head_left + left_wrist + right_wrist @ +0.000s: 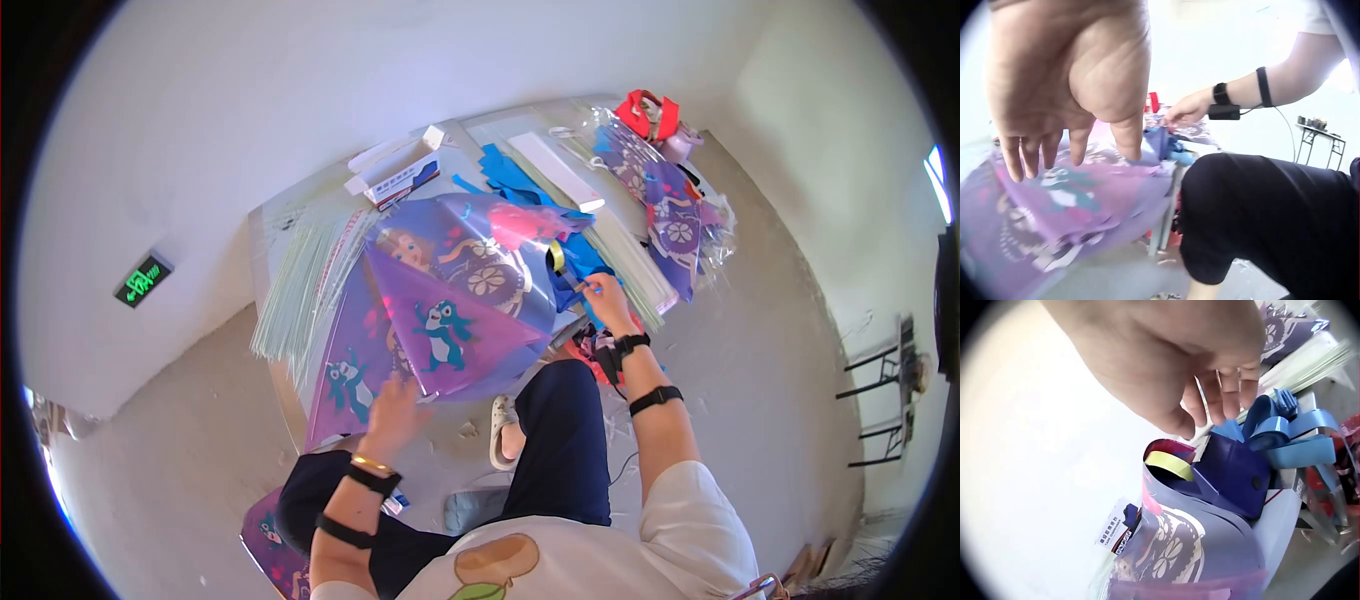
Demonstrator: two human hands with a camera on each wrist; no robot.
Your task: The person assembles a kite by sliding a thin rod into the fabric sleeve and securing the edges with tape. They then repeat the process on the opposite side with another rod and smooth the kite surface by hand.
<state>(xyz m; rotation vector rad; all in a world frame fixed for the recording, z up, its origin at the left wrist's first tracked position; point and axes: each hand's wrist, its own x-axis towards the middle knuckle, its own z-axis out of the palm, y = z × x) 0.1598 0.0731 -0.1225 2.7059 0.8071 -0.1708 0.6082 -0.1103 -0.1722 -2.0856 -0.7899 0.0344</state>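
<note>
My left hand (392,415), blurred in the head view, is beside the near edge of a purple-pink printed plastic kite sheet (440,335). In the left wrist view its fingers (1030,156) hang extended, with nothing between them. My right hand (605,300) reaches over a dark blue tape dispenser (1232,478) with a yellow-cored roll (1169,464). The right fingertips (1215,415) hang loosely just above the dispenser's cutting end, thumb apart. Curled around the dispenser is part of the purple sheet, printed with a doll figure and flowers. Blue ribbon strips (1304,450) lie beside it.
Thin white rods (310,290) are bundled on the table's left. An open tape dispenser box (400,180) stands at the back. More rods (625,255), a long white box (555,170) and another purple printed sheet (670,215) lie right. A red bag (648,115) sits far right.
</note>
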